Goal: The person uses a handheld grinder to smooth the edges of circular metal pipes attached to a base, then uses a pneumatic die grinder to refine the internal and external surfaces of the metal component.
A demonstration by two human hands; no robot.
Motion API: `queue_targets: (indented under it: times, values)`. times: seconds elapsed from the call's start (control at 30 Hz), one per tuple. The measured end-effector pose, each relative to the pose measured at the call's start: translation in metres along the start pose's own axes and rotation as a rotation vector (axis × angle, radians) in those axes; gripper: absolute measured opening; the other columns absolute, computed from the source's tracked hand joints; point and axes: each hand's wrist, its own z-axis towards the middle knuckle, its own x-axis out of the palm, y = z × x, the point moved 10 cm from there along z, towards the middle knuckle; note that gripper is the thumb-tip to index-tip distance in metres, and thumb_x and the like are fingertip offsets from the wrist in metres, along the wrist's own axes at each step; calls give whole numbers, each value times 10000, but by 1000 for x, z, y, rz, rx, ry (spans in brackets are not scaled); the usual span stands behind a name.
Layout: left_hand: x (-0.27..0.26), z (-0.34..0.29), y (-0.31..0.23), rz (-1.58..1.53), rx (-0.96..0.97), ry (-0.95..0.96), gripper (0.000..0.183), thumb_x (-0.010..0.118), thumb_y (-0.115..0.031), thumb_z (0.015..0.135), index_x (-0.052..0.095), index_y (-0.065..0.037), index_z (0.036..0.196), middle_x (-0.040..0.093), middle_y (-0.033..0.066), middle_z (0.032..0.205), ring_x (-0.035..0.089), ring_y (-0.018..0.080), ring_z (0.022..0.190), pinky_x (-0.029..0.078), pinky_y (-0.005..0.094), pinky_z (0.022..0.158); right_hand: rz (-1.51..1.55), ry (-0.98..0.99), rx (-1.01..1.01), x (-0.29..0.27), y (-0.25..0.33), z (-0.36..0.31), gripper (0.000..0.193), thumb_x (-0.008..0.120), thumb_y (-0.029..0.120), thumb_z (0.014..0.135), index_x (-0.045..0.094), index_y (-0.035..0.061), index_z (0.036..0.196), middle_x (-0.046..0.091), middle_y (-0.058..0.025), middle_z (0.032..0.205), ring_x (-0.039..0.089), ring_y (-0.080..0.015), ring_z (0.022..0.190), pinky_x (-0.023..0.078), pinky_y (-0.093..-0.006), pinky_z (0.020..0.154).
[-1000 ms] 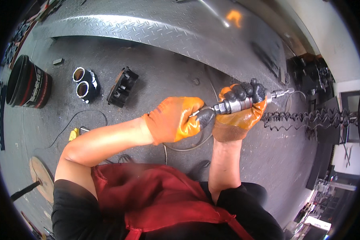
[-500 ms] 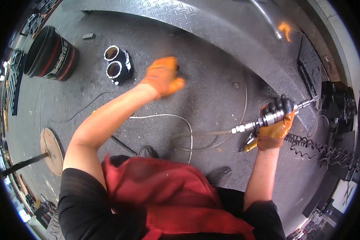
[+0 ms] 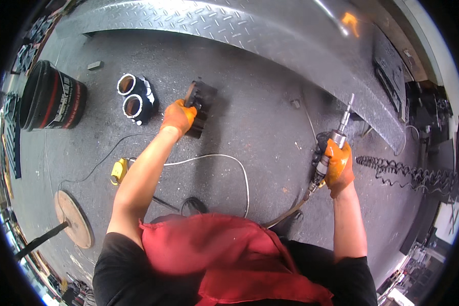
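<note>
Head view — left hand (image 3: 178,118) grips a black block (image 3: 206,96) on or just above the floor (image 3: 275,137) — right hand (image 3: 338,166) clasps a silver tool (image 3: 337,137) near the metal platform (image 3: 204,23)'s front edge.

My left hand (image 3: 179,118) hid part of the blurry black block (image 3: 204,97). My right hand (image 3: 338,164) covered some of the metal tool (image 3: 337,136). Below that hand, my red apron (image 3: 214,247) hid some hose (image 3: 292,209).

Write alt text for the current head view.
A gloved right hand grips a metal power tool, while the gloved left hand holds a dark block. Two joined tubes and a black bucket stand on the grey floor farther left.
</note>
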Motion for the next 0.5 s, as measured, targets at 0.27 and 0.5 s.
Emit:
queue_targets:
  times: [0.27,0.5]
  values:
    - [62,-50,98,-1114,-478,484,307,593,-160,994,613,28,1237,704,139,1125,704,261,986,588,397,851,-604,137,158,15,-19,-8,257,706,200,866,640,15,1032,618,-9,752,556,-95,633,456,-286,561]
    - [50,-80,66,-994,-487,398,330,653,-182,979,626,-38,1274,713,93,1179,694,245,1045,574,421,887,-795,113,308,4,-37,8,347,694,288,828,654,4,1024,649,-39,771,573,-119,673,464,-316,604]
